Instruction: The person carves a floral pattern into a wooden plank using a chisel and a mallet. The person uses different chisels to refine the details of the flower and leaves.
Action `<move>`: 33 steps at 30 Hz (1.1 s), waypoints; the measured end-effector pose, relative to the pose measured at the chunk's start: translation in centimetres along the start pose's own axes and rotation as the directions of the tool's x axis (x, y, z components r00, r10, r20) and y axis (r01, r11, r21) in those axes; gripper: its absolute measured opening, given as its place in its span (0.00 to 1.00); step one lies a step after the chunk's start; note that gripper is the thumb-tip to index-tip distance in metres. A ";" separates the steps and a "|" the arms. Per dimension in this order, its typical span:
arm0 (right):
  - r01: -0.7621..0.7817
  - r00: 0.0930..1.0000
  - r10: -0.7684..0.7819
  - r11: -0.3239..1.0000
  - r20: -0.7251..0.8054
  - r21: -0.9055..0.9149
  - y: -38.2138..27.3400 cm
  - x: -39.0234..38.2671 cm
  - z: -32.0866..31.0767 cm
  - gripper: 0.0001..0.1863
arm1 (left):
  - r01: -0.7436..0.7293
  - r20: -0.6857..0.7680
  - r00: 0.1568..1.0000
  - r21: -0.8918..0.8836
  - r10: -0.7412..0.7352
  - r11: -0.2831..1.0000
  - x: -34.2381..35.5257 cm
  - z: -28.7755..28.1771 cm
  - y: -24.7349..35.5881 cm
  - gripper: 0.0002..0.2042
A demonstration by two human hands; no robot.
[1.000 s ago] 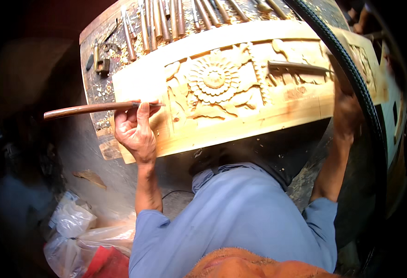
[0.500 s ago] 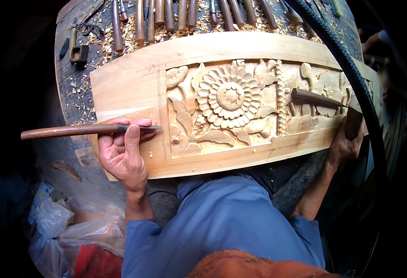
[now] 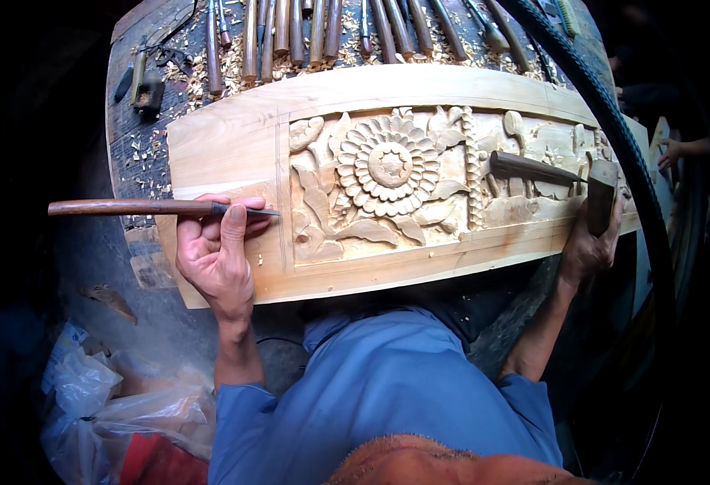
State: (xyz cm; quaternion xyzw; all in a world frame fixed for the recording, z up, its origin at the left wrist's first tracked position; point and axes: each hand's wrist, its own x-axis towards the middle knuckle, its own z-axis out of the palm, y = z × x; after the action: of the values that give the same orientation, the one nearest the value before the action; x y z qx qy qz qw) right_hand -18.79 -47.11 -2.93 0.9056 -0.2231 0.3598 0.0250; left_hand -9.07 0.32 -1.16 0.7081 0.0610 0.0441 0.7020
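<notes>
A long wooden-handled carving chisel (image 3: 132,208) lies level in my left hand (image 3: 221,263), which is closed with thumb and fingers around the blade end. Its metal tip points right, over the plain left part of a pale wooden panel (image 3: 217,145), beside the carved field. A round layered flower (image 3: 389,164) with leaves stands out in relief there. My right hand (image 3: 589,250) grips a brown block-shaped tool (image 3: 603,198) at the panel's near right edge. A dark tapered wooden handle (image 3: 533,167) reaches left from beside that block; whether they are joined I cannot tell.
Several wooden-handled chisels (image 3: 297,36) lie along the bench's far side among shavings (image 3: 233,61). A small dark block (image 3: 149,97) sits far left. A thick dark cable (image 3: 593,89) crosses the right side. Plastic bags (image 3: 88,396) are at lower left. Another person's hand (image 3: 672,153) shows far right.
The view has shifted slightly, so the panel and my right hand appear further left. More of the block in my right hand shows. My left hand keeps its hold on the chisel.
</notes>
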 end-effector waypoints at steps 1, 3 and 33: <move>0.000 1.000 0.001 1.000 0.013 -0.016 0.1 0.0 -0.1 0.34 | -0.002 -0.001 1.000 -0.003 0.002 1.000 0.0 0.0 0.0 0.08; 0.004 0.999 -0.002 0.999 0.041 -0.048 0.3 -0.1 -0.2 0.33 | -0.002 -0.007 1.000 -0.010 0.002 1.000 -0.1 -0.1 -0.2 0.08; -0.273 0.939 0.317 0.923 0.135 -0.271 2.5 4.3 1.6 0.38 | 0.033 -0.016 0.999 -0.015 -0.034 0.999 -0.1 0.1 -0.3 0.10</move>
State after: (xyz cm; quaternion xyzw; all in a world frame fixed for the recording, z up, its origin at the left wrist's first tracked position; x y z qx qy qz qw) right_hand -16.05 -51.31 -1.58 0.8795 -0.4017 0.2473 0.0637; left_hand -9.16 0.21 -1.51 0.7016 0.0781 0.0385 0.7072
